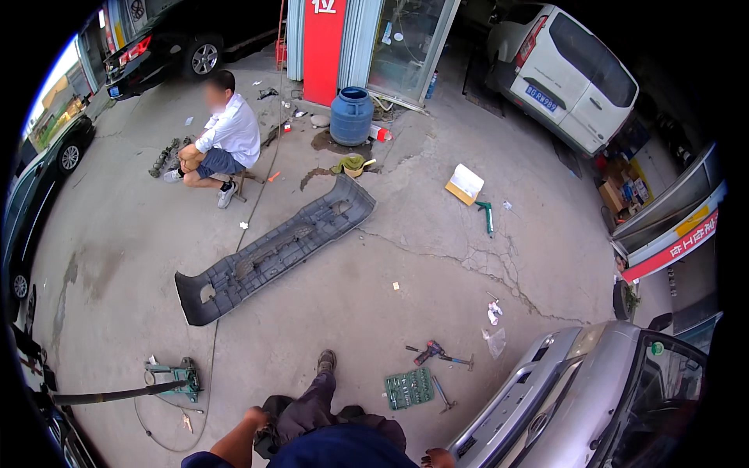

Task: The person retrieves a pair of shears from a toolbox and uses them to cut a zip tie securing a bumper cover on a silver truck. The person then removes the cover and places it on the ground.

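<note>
My left hand hangs beside my left leg, its fingers curled against a dark, bunched shape. Whether that is a loose thing or part of my clothing is unclear. At the lower edge my right hand shows only in part, close to the silver car, its fingers mostly cut off. Ahead of me on the concrete lies a long dark grey car bumper, hollow side up. A green socket set case lies open to my right front, next to a red and black power tool and a hammer.
A person sits on a low stool at the far left. A green floor jack with a hose stands at the left. Further off are a blue barrel, a yellow and white box, a green caulking gun and a white van.
</note>
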`<state>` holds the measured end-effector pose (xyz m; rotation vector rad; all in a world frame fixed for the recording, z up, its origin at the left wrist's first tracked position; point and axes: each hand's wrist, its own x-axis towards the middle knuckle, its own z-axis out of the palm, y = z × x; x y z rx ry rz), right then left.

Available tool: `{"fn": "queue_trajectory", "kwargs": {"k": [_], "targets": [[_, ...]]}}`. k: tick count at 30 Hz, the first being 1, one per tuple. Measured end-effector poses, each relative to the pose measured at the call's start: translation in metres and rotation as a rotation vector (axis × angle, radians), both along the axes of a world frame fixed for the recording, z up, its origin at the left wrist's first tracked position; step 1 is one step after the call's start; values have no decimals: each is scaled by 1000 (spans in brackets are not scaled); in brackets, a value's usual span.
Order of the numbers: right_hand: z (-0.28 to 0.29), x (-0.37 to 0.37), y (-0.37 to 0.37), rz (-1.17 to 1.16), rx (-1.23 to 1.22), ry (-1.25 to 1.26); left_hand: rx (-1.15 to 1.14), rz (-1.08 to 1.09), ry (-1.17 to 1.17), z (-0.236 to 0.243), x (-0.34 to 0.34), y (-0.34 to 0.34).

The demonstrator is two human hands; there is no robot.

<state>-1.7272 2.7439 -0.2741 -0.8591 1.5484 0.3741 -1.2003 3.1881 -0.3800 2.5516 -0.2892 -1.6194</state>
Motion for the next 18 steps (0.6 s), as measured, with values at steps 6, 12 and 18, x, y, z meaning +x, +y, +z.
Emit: {"fn": "queue_trajectory", "kwargs": {"k": [6,12,18], "targets": [[11,99,-110,-211,-29,-62,-522,523,-336,103,288,-311],[-4,257,-245,-277,34,-75,-630,236,-397,147,435,-551],[-37,417,-442,-187,75,-65,-270,-254,-258,105,481,-671]]}}
